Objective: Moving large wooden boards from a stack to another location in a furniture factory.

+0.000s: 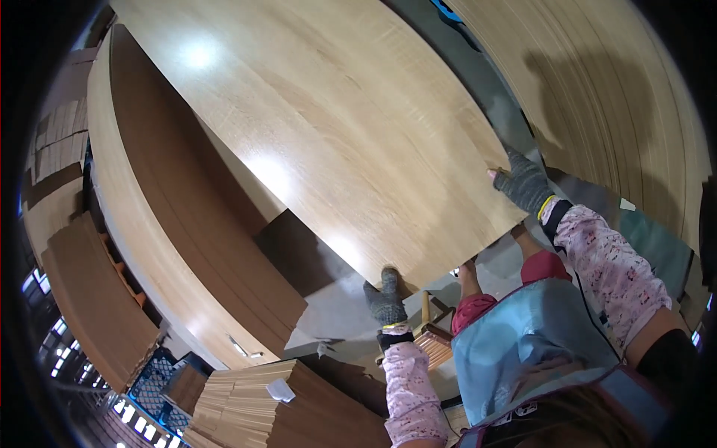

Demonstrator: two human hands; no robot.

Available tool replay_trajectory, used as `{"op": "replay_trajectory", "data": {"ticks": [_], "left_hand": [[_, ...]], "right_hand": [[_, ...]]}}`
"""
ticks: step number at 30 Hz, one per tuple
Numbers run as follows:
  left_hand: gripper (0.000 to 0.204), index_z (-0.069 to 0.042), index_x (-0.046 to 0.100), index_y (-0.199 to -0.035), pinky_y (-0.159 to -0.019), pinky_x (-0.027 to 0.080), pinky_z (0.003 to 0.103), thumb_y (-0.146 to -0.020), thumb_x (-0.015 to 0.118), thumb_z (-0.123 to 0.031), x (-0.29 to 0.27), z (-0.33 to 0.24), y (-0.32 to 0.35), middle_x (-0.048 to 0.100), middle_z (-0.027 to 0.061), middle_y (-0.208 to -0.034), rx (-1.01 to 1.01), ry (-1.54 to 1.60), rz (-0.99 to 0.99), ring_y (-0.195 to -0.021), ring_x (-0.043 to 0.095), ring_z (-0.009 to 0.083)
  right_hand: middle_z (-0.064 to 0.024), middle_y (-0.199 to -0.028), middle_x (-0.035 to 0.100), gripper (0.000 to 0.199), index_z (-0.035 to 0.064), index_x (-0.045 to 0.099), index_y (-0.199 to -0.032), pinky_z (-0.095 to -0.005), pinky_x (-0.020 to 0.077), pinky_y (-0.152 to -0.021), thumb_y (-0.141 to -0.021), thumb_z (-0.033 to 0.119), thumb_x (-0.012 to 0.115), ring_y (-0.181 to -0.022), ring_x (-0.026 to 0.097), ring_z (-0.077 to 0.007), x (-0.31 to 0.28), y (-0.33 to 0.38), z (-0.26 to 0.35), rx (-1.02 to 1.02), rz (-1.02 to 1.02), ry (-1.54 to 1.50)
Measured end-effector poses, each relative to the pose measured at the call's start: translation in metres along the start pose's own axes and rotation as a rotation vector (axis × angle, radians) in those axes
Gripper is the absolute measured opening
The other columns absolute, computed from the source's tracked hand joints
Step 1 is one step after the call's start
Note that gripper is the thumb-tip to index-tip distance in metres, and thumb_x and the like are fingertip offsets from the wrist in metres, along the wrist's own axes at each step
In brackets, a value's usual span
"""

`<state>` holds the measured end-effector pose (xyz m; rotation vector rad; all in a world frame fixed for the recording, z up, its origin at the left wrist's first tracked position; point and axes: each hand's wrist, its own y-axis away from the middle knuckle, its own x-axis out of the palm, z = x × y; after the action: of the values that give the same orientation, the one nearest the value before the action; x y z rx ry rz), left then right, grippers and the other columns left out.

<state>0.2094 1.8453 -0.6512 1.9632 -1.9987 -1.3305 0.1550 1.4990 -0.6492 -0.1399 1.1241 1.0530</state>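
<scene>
A large light wood-grain panel [373, 142] stretches from my hands toward the far left, tilted across the view. My left hand [385, 300], in a grey glove, grips its near left corner, with the thumb on the top face and the other fingers hidden. At the right edge near the other corner, my right hand [525, 184], gloved in grey with a bare thumb tip, is closed on the panel too. Its remaining fingers are mostly out of sight around the edge.
A tall stack of boards [202, 216] stands left of the panel, with small metal tools [237, 345] on it. Another board stack [627, 112] rises at the right. Below lie brown sheets [246, 396] and a small wooden stool [435, 340] near my legs. A blue crate [153, 384] sits lower left.
</scene>
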Motion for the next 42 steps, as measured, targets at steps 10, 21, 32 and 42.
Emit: {"op": "replay_trajectory", "data": {"ticks": [10, 21, 32, 42], "left_hand": [[0.046, 0.005, 0.049, -0.111, -0.072, 0.047, 0.030, -0.082, 0.065, -0.027, -0.023, 0.006, 0.058, 0.059, 0.0108, -0.096, 0.031, 0.133, 0.128, -0.082, 0.055, 0.0180], [0.049, 0.003, 0.051, -0.109, -0.076, 0.046, 0.034, -0.080, 0.064, -0.034, -0.126, -0.053, 0.159, 0.059, 0.0143, -0.104, 0.072, 0.097, 0.205, -0.090, 0.055, 0.0225], [0.041, -0.012, 0.047, -0.077, -0.038, 0.033, 0.024, -0.082, 0.058, -0.051, -0.221, -0.166, 0.248, 0.040, -0.0045, -0.054, 0.217, 0.264, 0.388, -0.043, 0.037, 0.0074], [0.030, -0.010, 0.050, -0.082, -0.042, 0.031, 0.021, -0.092, 0.048, -0.039, -0.130, -0.227, 0.298, 0.043, -0.0031, -0.064, 0.683, 0.143, 0.224, -0.054, 0.039, 0.0076]], "right_hand": [[-0.0177, -0.104, 0.056, 0.052, -0.0014, 0.048, -0.113, -0.0370, 0.0418, -0.083, -0.082, 0.037, 0.061, -0.097, 0.053, -0.0296, -0.043, 0.079, -0.024, 0.044, 0.015, -0.318], [-0.0179, -0.114, 0.055, 0.050, 0.0000, 0.045, -0.123, -0.0376, 0.0397, -0.090, -0.081, 0.022, 0.062, -0.105, 0.052, -0.0294, -0.184, 0.215, 0.081, -0.015, 0.141, -0.732], [-0.0258, -0.102, 0.056, 0.057, -0.0038, 0.046, -0.117, -0.0435, 0.0430, -0.082, -0.080, 0.037, 0.061, -0.097, 0.054, -0.0386, -0.296, 0.288, 0.139, -0.144, -0.009, -0.502], [-0.0279, -0.100, 0.057, 0.058, -0.0021, 0.044, -0.119, -0.0447, 0.0454, -0.081, -0.080, 0.039, 0.058, -0.094, 0.057, -0.0403, -0.444, 0.261, 0.067, -0.207, -0.188, -0.258]]}}
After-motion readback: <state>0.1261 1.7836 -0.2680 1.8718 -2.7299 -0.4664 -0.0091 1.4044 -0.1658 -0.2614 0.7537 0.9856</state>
